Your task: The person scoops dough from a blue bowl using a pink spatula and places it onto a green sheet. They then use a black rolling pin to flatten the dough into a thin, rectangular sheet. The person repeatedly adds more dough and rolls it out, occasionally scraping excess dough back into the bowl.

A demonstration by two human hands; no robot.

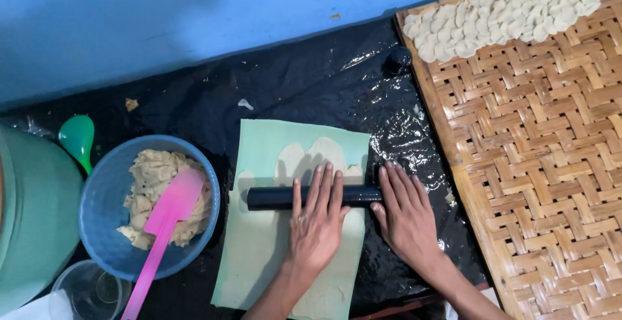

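My left hand (317,219) lies flat, fingers together, on top of a black cylindrical roller (272,198). My right hand (405,210) rests flat beside it on the roller's right end. The roller lies across a pale green sheet (259,255) with a thin layer of beige dough (311,154) flattened on it, spread beyond the roller. The sheet lies on black plastic (311,80) covering the floor.
A blue bowl (103,197) of dough (152,171) with a pink spatula (162,229) stands at the left, beside a green container (32,216), a green spoon (78,138) and a clear cup (84,291). A woven bamboo tray (551,164) at the right holds several small round dough pieces (512,12).
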